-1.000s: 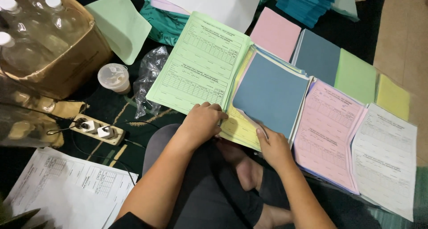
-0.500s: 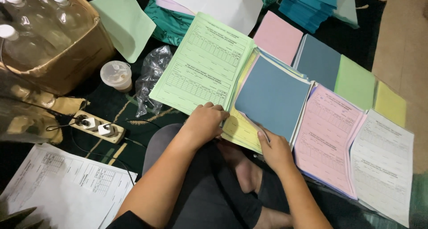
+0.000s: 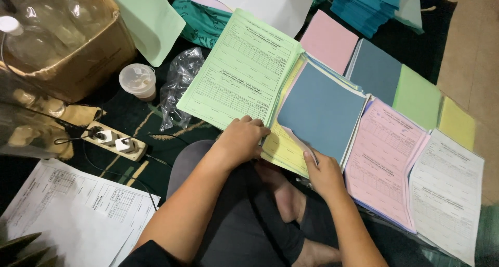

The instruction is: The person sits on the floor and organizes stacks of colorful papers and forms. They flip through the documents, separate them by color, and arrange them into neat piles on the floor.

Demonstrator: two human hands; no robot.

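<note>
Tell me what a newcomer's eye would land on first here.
First the fan of coloured paper stacks across the middle: a green form, a blue sheet, a pink form and a white form to the right. Next the two hands at their near edge: the left hand rests on the green form's corner, and the right hand lifts the blue sheet's edge off the yellow sheet. At upper left, a cardboard box holds clear bottles.

Counts from my feed

I count two hands (image 3: 241,139) (image 3: 325,173), three capped bottles (image 3: 31,38) far left, one lidded cup (image 3: 138,81), one power strip (image 3: 112,141) with two plugs (image 3: 106,137).
</note>
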